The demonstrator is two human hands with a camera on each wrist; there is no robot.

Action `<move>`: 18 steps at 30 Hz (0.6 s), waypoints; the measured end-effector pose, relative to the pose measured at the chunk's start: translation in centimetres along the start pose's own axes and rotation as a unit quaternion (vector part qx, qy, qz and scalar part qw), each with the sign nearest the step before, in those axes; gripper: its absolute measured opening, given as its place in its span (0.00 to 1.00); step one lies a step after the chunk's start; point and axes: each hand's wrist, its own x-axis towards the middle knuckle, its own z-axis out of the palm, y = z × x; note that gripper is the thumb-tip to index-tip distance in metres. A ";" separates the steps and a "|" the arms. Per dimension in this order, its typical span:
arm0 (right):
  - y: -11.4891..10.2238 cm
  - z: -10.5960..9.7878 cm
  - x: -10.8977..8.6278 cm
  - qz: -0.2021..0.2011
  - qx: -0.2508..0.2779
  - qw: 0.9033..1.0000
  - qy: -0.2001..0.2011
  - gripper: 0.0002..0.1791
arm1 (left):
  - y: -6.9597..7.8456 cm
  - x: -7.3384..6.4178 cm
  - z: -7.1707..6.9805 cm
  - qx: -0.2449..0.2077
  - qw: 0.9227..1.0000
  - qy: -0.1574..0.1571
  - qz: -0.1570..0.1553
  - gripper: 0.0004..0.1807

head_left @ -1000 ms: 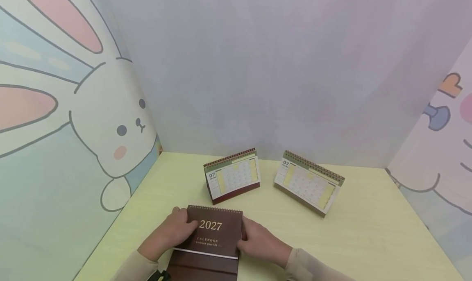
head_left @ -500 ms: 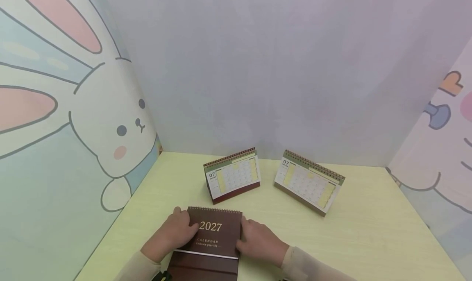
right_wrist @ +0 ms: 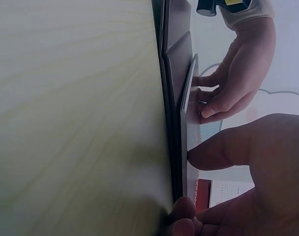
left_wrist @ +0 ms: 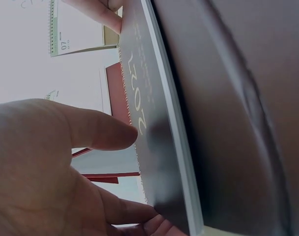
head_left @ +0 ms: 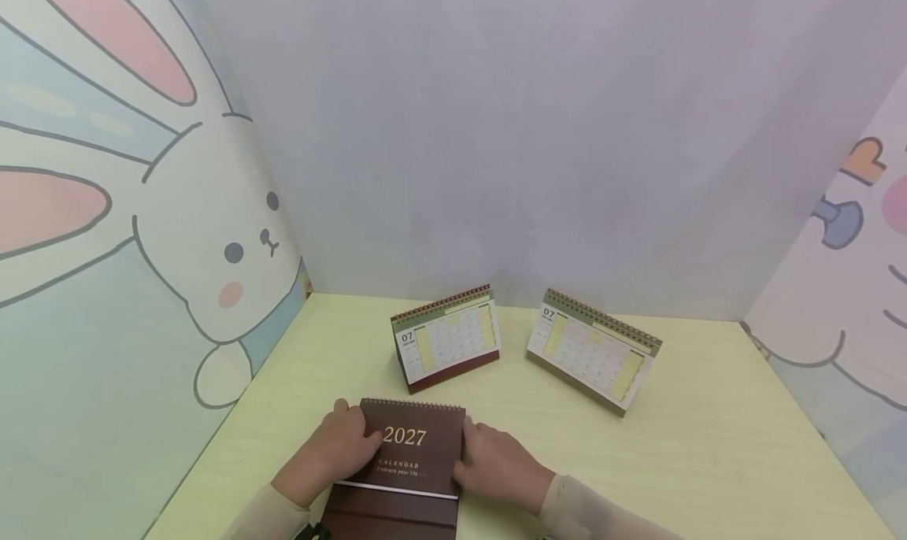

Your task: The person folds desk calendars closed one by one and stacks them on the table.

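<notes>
A dark brown desk calendar [head_left: 418, 469] lies folded out flat at the table's near edge, "2027" in gold on its cover and a spiral binding along the far side. Its white page edges show above the bare brown base [left_wrist: 228, 108]. With the thumb on the cover, my left hand [head_left: 333, 449] grips the calendar's left side. My right hand [head_left: 503, 465] holds the right edge; in the right wrist view its thumb [right_wrist: 218, 150] presses the cover side while fingertips [right_wrist: 182, 209] curl at the lower edge. The fingers beneath are partly hidden.
Behind stand two tent-shaped desk calendars open at month 07: one with a red base [head_left: 449, 339] at the back middle, another with a brown base [head_left: 594, 351] to its right. The pale yellow table [head_left: 737, 445] is bordered by a grey backdrop [head_left: 496, 131] and printed side panels.
My hands and the brown calendar shift very slightly toward me in the first half second, then stay nearly still. Both standing calendars keep their places.
</notes>
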 end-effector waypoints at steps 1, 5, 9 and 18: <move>0.0 0.0 0.0 0.000 0.001 1.000 0.000 0.42 | 0.0 0.0 0.0 0.000 1.000 0.001 0.001 0.36; 0.0 0.1 0.1 0.001 -0.005 1.000 0.003 0.42 | 0.0 0.0 0.1 -0.001 1.000 0.002 0.001 0.35; -0.1 0.1 0.0 0.000 -0.016 1.000 0.007 0.42 | 0.0 0.0 0.1 0.000 1.000 0.000 0.001 0.35; 0.0 -0.2 0.0 -0.002 -0.003 1.000 -0.001 0.40 | 0.0 0.1 0.3 0.003 1.000 0.001 -0.003 0.36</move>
